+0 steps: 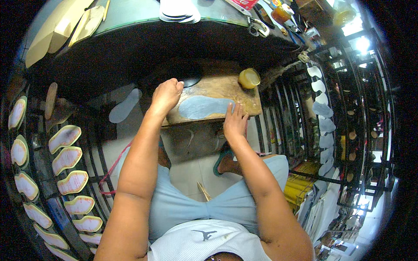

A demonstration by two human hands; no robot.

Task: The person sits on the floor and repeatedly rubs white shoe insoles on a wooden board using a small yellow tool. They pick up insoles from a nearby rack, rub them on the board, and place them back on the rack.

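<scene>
At frame centre I see a blue-grey insole point(202, 107) flat on the wooden tabletop point(222, 87), the right hand point(235, 122) resting extended fingertips on its right end, grip released. Left of centre, the left hand point(167, 94) is clenched beside a black rounded object point(191, 82); I cannot tell whether its grip encloses anything. A yellow jar point(249, 78) stands right of upper centre.

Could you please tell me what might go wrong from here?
The grey-blue sole might shift or swivel: only the right hand touches it, with fingers at its right end, while the left hand is closed and off it.

The sole also lies near the front edge of the wooden board, so it could slip off if pushed that way.

The yellow container stands near the board's right edge and could perhaps be knocked off.
</scene>
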